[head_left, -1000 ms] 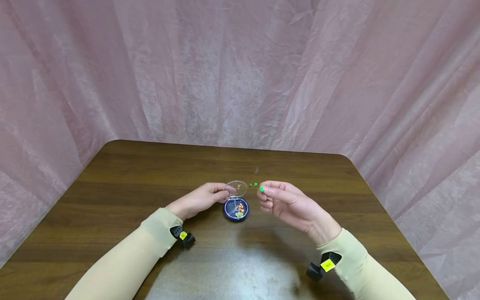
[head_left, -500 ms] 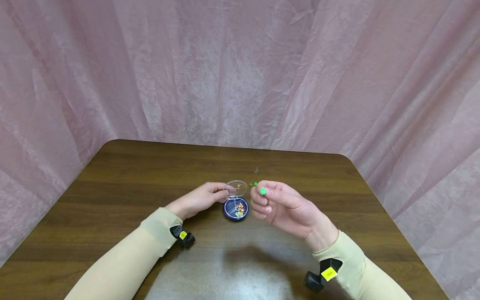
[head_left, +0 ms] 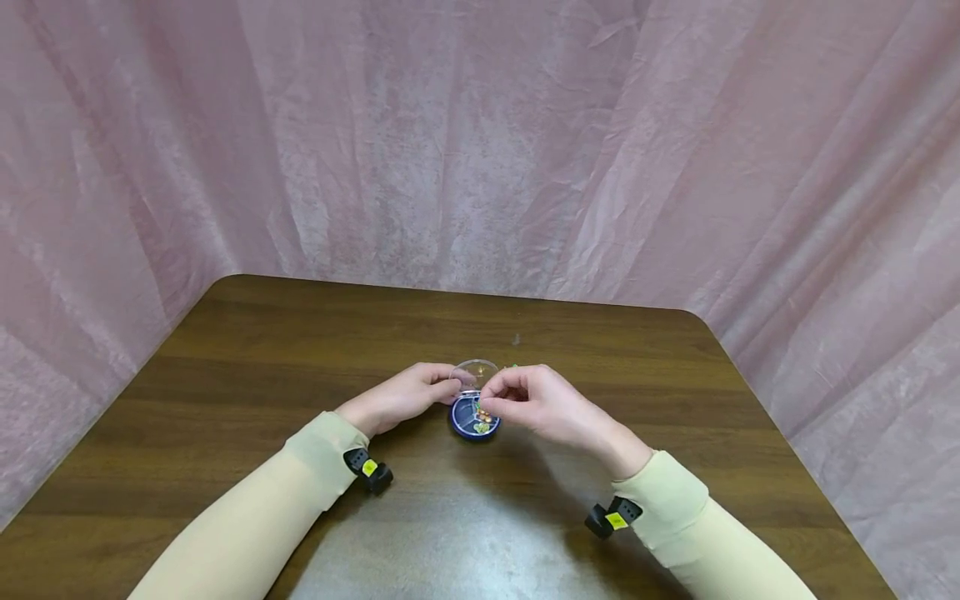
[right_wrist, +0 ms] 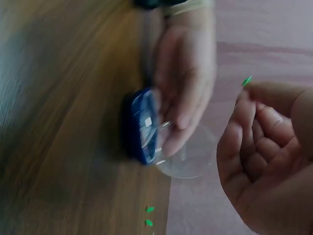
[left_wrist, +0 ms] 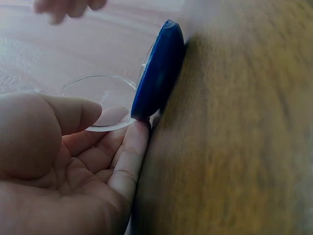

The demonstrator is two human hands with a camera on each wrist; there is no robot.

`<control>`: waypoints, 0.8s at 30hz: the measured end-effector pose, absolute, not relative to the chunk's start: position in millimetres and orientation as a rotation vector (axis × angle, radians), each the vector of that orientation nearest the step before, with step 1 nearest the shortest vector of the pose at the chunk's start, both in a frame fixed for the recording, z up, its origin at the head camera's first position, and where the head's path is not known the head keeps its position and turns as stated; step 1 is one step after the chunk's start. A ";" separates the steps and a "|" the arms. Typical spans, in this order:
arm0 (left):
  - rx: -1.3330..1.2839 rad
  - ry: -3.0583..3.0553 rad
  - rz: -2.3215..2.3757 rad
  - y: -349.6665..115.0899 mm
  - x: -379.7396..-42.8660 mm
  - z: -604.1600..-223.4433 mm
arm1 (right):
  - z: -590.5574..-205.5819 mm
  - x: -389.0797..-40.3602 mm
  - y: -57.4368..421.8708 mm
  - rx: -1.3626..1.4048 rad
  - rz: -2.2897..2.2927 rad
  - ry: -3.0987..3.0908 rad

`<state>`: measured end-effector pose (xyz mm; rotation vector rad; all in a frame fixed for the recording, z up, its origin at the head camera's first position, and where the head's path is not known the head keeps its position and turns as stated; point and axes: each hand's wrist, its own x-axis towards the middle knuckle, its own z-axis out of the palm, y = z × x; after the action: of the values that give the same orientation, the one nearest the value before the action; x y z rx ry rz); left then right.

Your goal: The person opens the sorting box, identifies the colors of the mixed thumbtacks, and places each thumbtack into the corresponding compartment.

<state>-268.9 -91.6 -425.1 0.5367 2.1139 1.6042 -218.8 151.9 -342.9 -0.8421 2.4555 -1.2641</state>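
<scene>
A round blue pill box [head_left: 462, 421] with divided compartments lies on the table, its clear lid [left_wrist: 93, 88] tipped up. My left hand [head_left: 405, 396] holds that lid at its left side, thumb on one face and fingers behind; one fingertip lies against the box's blue base. Over the box's right side reaches my right hand [head_left: 551, 404], pinching a small flat green disc [right_wrist: 247, 81] between thumb and forefinger. Inside the box are shiny orange pieces [head_left: 486, 416] and pale yellow-green pieces [head_left: 482, 427].
Two more green discs [right_wrist: 149, 216] lie on the brown wooden table [head_left: 315, 333], just beyond the box. A pale mark [head_left: 515, 340] shows farther back. The pink curtain [head_left: 465, 167] hangs behind the table's far edge.
My right hand has moved left, from beside the pill box to over its right side, bringing the green disc along. The left hand keeps its hold on the lid.
</scene>
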 end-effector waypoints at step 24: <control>0.534 2.125 1.579 -92.4 -268.3 -421.8 | -391.7 -245.9 114.5 -1.295 -0.219 3.164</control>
<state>-268.3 -92.4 -421.8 0.5335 2.1248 1.5793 -245.9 114.5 -391.7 -1.2946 3.1643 -0.2192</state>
